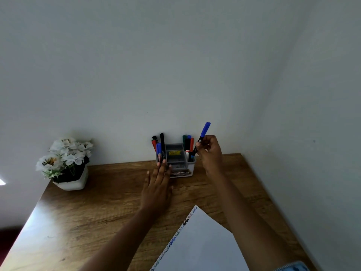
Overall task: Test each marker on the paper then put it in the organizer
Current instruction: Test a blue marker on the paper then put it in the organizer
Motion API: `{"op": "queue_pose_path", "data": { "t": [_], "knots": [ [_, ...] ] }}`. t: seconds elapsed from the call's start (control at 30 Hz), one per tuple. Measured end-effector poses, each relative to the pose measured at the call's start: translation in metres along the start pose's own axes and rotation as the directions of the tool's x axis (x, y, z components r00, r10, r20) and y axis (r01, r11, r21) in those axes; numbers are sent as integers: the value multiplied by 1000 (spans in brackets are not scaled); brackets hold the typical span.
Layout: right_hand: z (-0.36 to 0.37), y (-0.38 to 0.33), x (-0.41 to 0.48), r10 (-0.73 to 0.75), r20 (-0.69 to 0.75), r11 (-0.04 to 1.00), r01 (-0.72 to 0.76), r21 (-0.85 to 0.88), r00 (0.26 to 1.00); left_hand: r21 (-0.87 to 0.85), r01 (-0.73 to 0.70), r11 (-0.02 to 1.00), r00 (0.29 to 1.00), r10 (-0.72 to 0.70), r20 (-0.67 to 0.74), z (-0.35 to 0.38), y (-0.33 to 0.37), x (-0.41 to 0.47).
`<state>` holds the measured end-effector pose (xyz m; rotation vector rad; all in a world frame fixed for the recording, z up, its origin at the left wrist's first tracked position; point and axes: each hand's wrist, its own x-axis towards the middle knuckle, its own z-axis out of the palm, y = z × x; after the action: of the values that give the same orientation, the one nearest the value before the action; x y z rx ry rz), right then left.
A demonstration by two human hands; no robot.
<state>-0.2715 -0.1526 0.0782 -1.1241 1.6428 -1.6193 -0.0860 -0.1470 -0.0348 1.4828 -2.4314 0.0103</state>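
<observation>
Right hand (210,151) holds blue-capped marker (201,138) tilted (cap up-right).

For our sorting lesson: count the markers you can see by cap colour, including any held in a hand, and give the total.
Blue markers: 3, counting the held blue marker in the right hand
Red markers: 2
Green markers: 2
Black markers: 2
Total: 9
</observation>
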Motion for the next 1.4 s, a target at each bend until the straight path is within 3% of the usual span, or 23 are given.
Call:
{"op": "queue_pose_path", "data": {
  "t": [0.27,0.4,0.73,0.9,1.17,1.33,1.4],
  "knots": [
    [12,31,4,-225,142,865,265,-426,964,-43,-7,999,1000,6,-14,2,-2,-2],
    [12,37,7,-358,252,701,437,-564,899,-64,3,998,1000,-4,-22,4,-1,-1],
    [11,56,8,-308,240,690,390,-610,921,-72,9,997,1000,-10,-14,2,0,-1],
    [11,58,-1,-361,201,577,387,-719,911,-74,13,997,1000,-12,2,1,1,-4],
    [28,42,6,-139,250,474,286,-833,958,-85,58,995,996,-52,67,-7,5,-2],
    [17,34,-14,-66,237,563,232,-793,969,-155,72,985,992,-54,113,-39,13,-13],
    [-6,36,-39,-65,266,591,252,-766,962,-181,80,980,979,-44,199,-50,15,-37]
  ]
}}
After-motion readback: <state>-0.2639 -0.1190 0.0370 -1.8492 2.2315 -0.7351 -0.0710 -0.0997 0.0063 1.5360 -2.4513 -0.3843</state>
